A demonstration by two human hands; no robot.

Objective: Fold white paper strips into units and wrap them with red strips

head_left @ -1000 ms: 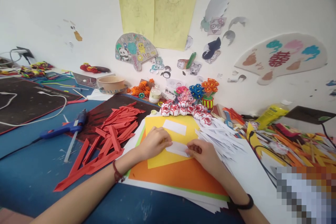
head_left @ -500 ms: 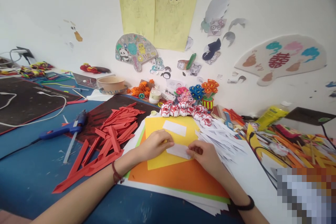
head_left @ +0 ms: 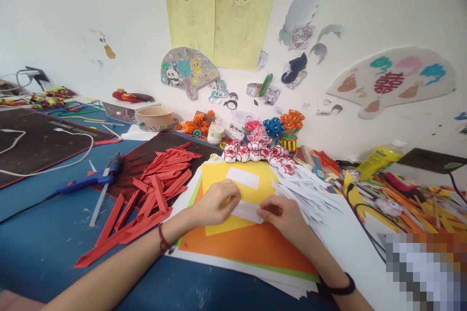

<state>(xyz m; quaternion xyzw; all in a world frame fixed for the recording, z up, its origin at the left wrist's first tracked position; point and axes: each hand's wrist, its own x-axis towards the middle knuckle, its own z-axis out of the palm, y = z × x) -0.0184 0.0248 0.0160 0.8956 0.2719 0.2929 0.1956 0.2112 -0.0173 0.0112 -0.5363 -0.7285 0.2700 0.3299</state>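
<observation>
A small white paper strip point(head_left: 248, 212) lies over the lower part of a yellow sheet point(head_left: 219, 226). At its left end, my left hand point(head_left: 219, 200) has its fingers closed on the strip. My right hand point(head_left: 279, 211) pinches the strip's right end between thumb and forefinger. Just above both hands, a second white rectangle point(head_left: 242, 178) rests flat on the yellow sheet. Beneath these is an orange sheet point(head_left: 248, 248), on top of a stack with green and white sheets.
Folded red strips point(head_left: 158, 192) and a blue glue gun point(head_left: 91, 180) lie to the left. White strips point(head_left: 306, 197) are piled on the right. Red-and-white paper pieces point(head_left: 242, 153) and coloured flowers point(head_left: 273, 127) stand behind. A cable curves at the right.
My left hand has shifted slightly downward, with its fingers curled more over the strip's left end. My right hand has moved slightly left along the strip.
</observation>
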